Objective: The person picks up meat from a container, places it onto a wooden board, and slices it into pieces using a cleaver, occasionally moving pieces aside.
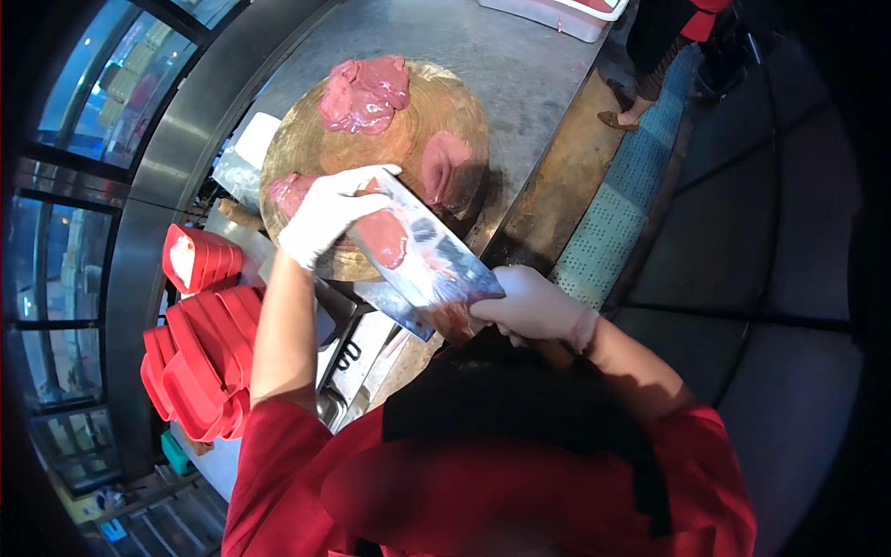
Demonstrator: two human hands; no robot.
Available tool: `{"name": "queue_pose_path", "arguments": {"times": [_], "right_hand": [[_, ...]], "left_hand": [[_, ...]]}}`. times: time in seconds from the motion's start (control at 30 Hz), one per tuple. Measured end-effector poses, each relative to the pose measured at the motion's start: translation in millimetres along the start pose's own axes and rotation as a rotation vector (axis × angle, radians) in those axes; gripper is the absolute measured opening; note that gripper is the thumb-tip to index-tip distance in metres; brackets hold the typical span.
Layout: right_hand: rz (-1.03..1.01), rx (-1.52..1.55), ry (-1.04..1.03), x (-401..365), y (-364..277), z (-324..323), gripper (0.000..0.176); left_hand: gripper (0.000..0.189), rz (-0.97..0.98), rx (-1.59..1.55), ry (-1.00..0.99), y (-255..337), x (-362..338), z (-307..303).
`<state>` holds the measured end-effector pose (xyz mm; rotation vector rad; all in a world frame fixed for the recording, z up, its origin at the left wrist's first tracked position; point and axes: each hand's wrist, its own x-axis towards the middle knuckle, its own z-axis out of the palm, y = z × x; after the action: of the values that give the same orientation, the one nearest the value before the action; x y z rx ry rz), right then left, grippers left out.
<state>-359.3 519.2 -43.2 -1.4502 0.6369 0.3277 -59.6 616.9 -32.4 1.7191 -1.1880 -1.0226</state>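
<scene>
My right hand (pixel 538 306), in a white glove, is closed around the handle end of a broad cleaver (pixel 444 246). Its blade points up and left over a round wooden chopping block (pixel 371 153), with wet smears on its face. A smooth pinkish-red slice of raw meat (pixel 382 239), perhaps liver, lies on the blade. At the blade's far end is my gloved left hand (pixel 327 215), thumb and forefinger stretched out and apart near the slice; its other fingers are partly hidden. More raw meat (pixel 365 93) lies on the block, with a smaller piece (pixel 445 165) at its right and another (pixel 290 190) beside my left hand.
The block stands on a metal table (pixel 534 88). Red plastic trays (pixel 209 357) and a red container (pixel 201 260) are at the left, beside windows. A white tub (pixel 566 17) sits at the far edge. Another person (pixel 659 51) stands on the right, near a green mat (pixel 603 223).
</scene>
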Motion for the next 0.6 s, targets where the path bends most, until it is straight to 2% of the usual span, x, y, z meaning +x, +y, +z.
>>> {"name": "queue_pose_path", "arguments": {"times": [0.1, 0.17, 0.33, 0.4, 0.6], "right_hand": [[-0.077, 0.015, -0.030, 17, -12, 8, 0.030], [-0.116, 0.122, -0.082, 31, -11, 14, 0.030], [-0.138, 0.106, -0.108, 51, -21, 19, 0.028], [-0.133, 0.108, -0.123, 49, -27, 20, 0.028], [-0.071, 0.104, -0.103, 58, -27, 28, 0.022]], "left_hand": [[0.049, -0.013, -0.172, 0.117, -19, -16, -33], [0.049, -0.022, -0.147, 0.156, -20, -28, -53], [0.044, -0.109, -0.116, 0.202, -33, -44, -77], [0.033, -0.030, -0.119, 0.246, -30, -41, -78], [0.027, 0.034, -0.139, 0.390, -40, -39, -83]]}}
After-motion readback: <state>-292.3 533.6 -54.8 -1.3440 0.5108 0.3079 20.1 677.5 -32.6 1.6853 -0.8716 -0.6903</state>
